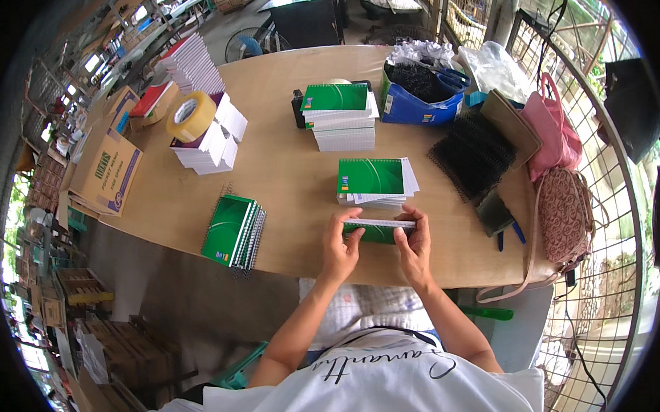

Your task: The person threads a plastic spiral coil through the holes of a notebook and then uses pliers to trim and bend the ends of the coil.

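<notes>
My left hand (341, 244) and my right hand (416, 251) grip the two ends of a small green-covered notepad (378, 233) near the table's front edge. Its white page edge faces up, with the green cover below. Just beyond it lies a stack of loose white sheets with a green cover (371, 176) on top, slightly fanned at the right. A taller pile of green-covered pads (337, 97) stands farther back. Several spiral-bound green notebooks (229, 230) are stacked at the left front edge, their black coils showing.
Clear yellowish tape (193, 117) rests on white paper stacks at the left, near a cardboard box (107, 166). Black coils (474, 154) lie to the right, beside a pink bag (553, 130) and a patterned bag (564, 218). A blue box (421, 107) holds more coils.
</notes>
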Action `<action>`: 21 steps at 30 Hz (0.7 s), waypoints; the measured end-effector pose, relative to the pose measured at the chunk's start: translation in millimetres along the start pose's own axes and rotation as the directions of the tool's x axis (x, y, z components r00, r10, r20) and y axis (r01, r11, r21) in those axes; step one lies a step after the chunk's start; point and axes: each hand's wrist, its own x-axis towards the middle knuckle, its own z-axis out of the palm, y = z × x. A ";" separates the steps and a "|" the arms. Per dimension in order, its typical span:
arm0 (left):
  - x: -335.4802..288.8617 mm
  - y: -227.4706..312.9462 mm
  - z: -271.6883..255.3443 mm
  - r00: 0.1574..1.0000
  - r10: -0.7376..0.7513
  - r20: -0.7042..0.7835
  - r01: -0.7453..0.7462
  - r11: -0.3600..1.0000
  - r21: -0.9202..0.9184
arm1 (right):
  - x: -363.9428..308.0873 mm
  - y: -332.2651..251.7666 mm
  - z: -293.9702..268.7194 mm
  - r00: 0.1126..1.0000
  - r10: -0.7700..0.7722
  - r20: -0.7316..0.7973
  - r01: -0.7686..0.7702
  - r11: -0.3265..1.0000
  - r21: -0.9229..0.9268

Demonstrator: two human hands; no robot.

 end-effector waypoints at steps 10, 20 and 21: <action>-10.4 9.5 -3.9 0.997 -0.070 -0.028 0.070 0.998 0.004 | 50.3 -3.1 -57.2 0.956 -0.243 -0.163 0.095 0.784 -0.613; -14.0 13.8 8.8 0.981 -0.059 -0.185 0.074 0.994 0.077 | 143.5 0.2 -95.5 0.797 -0.505 0.330 0.299 -0.144 -0.943; -13.6 13.2 9.9 0.979 -0.056 -0.195 0.073 0.994 0.082 | 146.6 -5.0 -96.9 0.788 -0.525 0.323 0.404 0.044 -0.914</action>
